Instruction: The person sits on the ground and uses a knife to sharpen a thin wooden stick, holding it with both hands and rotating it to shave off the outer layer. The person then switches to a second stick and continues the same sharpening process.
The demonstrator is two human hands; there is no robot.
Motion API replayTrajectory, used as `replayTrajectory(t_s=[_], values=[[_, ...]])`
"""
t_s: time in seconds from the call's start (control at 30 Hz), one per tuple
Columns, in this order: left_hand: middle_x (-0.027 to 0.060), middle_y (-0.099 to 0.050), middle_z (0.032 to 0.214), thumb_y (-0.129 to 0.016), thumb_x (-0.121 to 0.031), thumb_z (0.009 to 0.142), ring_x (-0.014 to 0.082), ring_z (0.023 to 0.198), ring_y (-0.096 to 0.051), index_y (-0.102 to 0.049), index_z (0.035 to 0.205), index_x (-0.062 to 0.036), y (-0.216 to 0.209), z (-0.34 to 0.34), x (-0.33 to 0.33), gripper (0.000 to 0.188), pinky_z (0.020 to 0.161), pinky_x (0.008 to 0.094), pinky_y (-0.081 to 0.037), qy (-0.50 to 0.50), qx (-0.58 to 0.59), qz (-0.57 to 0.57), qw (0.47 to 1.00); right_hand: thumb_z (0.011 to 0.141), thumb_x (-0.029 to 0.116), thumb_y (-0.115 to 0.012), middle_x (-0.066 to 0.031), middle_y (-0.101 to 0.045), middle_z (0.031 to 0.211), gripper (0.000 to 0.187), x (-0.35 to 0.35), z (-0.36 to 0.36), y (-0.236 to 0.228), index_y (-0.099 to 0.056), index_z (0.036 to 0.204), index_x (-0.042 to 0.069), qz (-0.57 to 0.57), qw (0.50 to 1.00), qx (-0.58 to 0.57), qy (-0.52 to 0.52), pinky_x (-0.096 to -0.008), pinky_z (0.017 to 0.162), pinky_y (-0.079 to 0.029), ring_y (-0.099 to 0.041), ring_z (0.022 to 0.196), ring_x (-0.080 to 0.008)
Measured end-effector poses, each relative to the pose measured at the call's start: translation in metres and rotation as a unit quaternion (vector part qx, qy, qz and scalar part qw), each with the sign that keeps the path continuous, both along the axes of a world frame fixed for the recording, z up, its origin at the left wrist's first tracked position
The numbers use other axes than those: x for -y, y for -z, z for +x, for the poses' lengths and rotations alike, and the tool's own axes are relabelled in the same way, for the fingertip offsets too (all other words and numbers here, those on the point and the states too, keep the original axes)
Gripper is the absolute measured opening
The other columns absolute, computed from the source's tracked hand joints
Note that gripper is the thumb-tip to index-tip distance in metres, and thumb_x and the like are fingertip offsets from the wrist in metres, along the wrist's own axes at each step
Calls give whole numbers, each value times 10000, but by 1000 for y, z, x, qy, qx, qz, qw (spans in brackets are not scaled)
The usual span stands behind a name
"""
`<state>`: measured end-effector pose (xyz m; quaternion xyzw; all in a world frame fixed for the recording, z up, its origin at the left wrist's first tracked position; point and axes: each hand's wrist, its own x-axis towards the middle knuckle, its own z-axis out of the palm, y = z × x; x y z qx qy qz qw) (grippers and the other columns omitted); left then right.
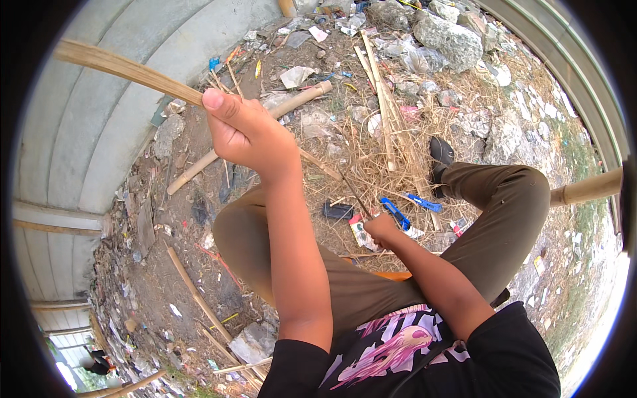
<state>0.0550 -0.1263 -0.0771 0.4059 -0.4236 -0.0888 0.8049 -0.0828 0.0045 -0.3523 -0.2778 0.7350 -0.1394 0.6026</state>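
Observation:
My left hand (249,136) is raised and closed around a long, pale bamboo strip (126,69). One end of the strip reaches to the upper left; a piece in line with it shows past the wrist toward the middle. Low between my knees, my right hand (383,231) is closed on a thin dark-bladed knife (356,192). Its handle is hidden in the fist, and the blade points up and left, near the strip's lower end. Two blue utility knives (396,213) (423,202) lie on the ground just beyond my right hand. A black case (338,211) lies left of them.
Split bamboo strips (381,106) and dry shavings lie ahead. A bamboo pole (192,172) passes behind my left hand. Rocks (448,40) stand at the far right, a grey panel wall (133,132) at the left. Litter covers the ground. A person (99,361) is far off, lower left.

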Motion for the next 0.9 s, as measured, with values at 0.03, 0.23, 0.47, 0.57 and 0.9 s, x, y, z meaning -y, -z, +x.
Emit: replayTrajectory(t_s=[0.03, 0.23, 0.47, 0.57, 0.9], values=[[-62, -255, 568, -396, -494, 1066, 41, 484, -263, -304, 673, -119, -2, 2, 4, 551, 430, 239, -204, 3, -6, -4, 1000, 851, 142, -660, -66, -435, 513, 294, 7, -2, -2, -513, 634, 10, -14, 999, 43, 11, -361, 378, -295, -426, 407, -170], [-63, -260, 570, -394, -520, 1058, 44, 480, -268, -311, 676, -122, 3, 16, 2, 558, 427, 236, -217, -3, -18, -1, 1000, 848, 175, -667, -18, -502, 519, 254, 39, 2, -134, -568, 713, -17, -415, 909, 18, -26, -344, 463, -403, -522, 457, -176], [-59, -249, 555, -390, -553, 1048, 53, 476, -250, -293, 673, -131, 0, 13, 7, 573, 425, 237, -221, -43, 17, -1, 999, 803, 223, -704, -64, -536, 555, 330, 2, 4, 18, -532, 659, -19, 18, 999, 24, -27, -361, 433, -398, -493, 423, -200], [-58, -241, 539, -394, -592, 1031, 59, 467, -241, -278, 667, -139, 0, 23, 2, 593, 419, 241, -223, -42, -16, 17, 999, 807, 233, -688, -123, -574, 578, 326, 1, 6, 7, -564, 704, -51, -58, 996, -43, -61, -387, 451, -426, -529, 442, -235], [-59, -235, 531, -395, -635, 1011, 50, 459, -246, -247, 666, -149, -4, 18, 6, 614, 407, 225, -220, -35, -17, 23, 999, 848, 174, -640, -169, -630, 625, 202, -2, 11, -30, -654, 850, -28, -360, 933, -10, -14, -372, 499, -438, -525, 477, -254]])
